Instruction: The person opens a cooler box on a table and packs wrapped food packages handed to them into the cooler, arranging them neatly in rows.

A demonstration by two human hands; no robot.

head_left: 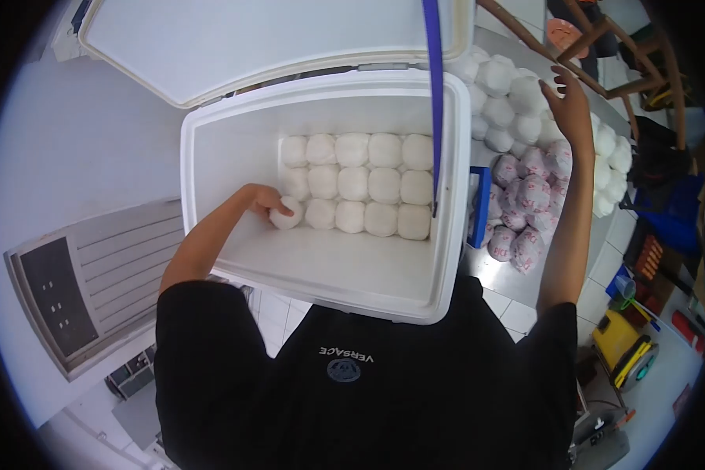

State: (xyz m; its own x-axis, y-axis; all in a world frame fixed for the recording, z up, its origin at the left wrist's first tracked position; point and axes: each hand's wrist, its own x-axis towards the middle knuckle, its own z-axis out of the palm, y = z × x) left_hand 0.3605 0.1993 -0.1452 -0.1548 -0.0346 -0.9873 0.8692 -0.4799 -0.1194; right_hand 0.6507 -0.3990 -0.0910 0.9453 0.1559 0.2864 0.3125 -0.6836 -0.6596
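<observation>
Left hand (265,197): lowered inside the white box (189,168); wrist bent, thumb laid across the top of a white ball (286,220).
Left grip: clamped on that ball, by thumb and fingers; the fingertips are partly hidden behind it.
Held ball: located at the near left corner of the block in the box, set just beside its neighbours.
Left forearm: passed over the near left rim, slanted forward and inward from a black sleeve (204,313).
Ball block: arranged in three rows of five, the held ball included; bare floor is left on the left and near sides.
Right hand (572,106): extended forward over the desk (489,272), beside the loose white balls (496,111); contact with them cannot be told.
Right grip: held apart, fingers spread and lightly curled; nothing is seen between them.
Right forearm: stretched forward, passed above the desk's stock.
Wrapped balls (533,193): heaped on the near part of the desk, in paper printed in pinkish red.
Box lid (266,43): raised on the far side.
Strap (434,86): purple, hung down at the right end of the box.
Handle (480,210): blue, mounted on the box's right side.
</observation>
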